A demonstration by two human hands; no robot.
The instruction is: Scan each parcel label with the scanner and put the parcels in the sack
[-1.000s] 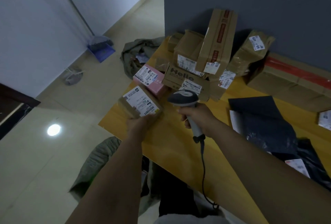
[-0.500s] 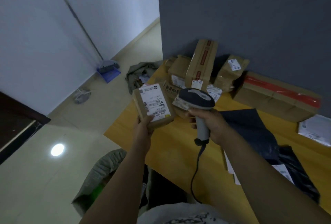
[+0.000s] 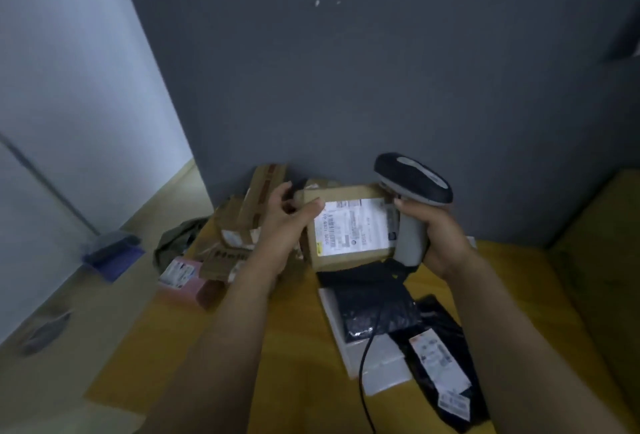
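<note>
A brown carton [image 3: 221, 260] at left shows dark lettering, apparently "Hello". The white label [image 3: 356, 225] on the near parcel [image 3: 346, 260] is too blurred to read.

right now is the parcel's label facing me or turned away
Facing you: the white label shows on the box that the left hand holds up beside the scanner.

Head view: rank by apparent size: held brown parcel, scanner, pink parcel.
1. held brown parcel, largest.
2. scanner, close behind; both are raised toward the camera, so true size is unsure.
3. pink parcel, smallest, though farther off and partly covered by a brown box.
</note>
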